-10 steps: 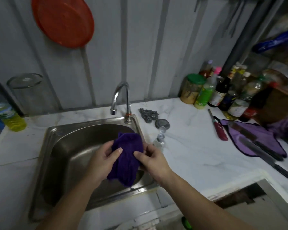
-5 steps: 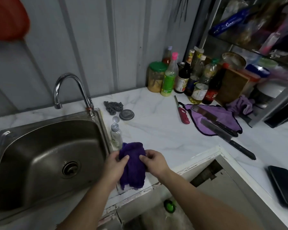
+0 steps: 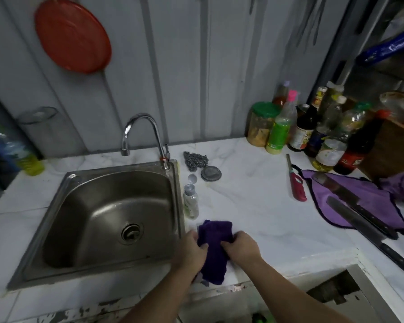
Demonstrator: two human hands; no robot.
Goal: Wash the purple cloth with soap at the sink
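Observation:
A dark purple cloth (image 3: 215, 248), bunched up, lies on the white counter just right of the steel sink (image 3: 63, 201), near the counter's front edge. My left hand (image 3: 191, 251) grips its left side and my right hand (image 3: 240, 249) grips its right side. A small clear soap bottle (image 3: 190, 205) with its cap off stands right behind the cloth, beside the sink rim. Its round cap (image 3: 192, 178) lies further back. The tap (image 3: 141, 134) curves over the dry-looking basin and no water runs.
A steel scourer (image 3: 194, 160) and a metal lid (image 3: 210, 173) lie behind the bottle. To the right lie a red lighter (image 3: 295, 185), a lilac cloth (image 3: 369, 206) with two knives (image 3: 357, 216) on it, and several sauce bottles (image 3: 313, 131). A yellow bottle (image 3: 30, 163) stands far left.
Both hands carried the purple cloth from over the sink basin to the counter right of the sink. The camera view swung right and back.

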